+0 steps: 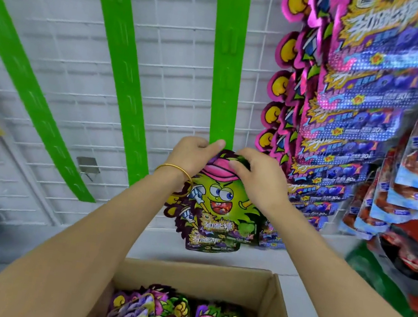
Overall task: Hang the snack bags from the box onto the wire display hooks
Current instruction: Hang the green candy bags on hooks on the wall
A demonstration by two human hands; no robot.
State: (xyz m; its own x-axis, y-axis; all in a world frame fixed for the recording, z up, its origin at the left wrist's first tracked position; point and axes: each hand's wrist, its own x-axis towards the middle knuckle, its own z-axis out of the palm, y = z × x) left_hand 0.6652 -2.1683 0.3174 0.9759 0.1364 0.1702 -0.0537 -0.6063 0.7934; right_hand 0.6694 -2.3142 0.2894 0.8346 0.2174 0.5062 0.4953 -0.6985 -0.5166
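Green and purple foil is what both hands pinch: the left hand [192, 153] and the right hand [257, 173] are each clamped on the top edge of one snack bag [218, 200], fingers closed over its pink cap print, at the lower end of the right green strip [229, 61]. The bag hangs upright, its long axis vertical, printed face toward the camera and bottom edge pointing down to the box [273, 298]; at least one more bag of the same kind seems to hang behind it. Whether its hole is already on a hook I cannot tell, because the fingers cover that place.

I judge the main risk is a missed hook: the hole is hidden under the fingers, so the bag could sit only on the tip and fall back into the box when released. Foil is slippery and the top is thin, so a strong push may also tear the hole. The crowded blue bags [353, 131] just beside on the right could be knocked.
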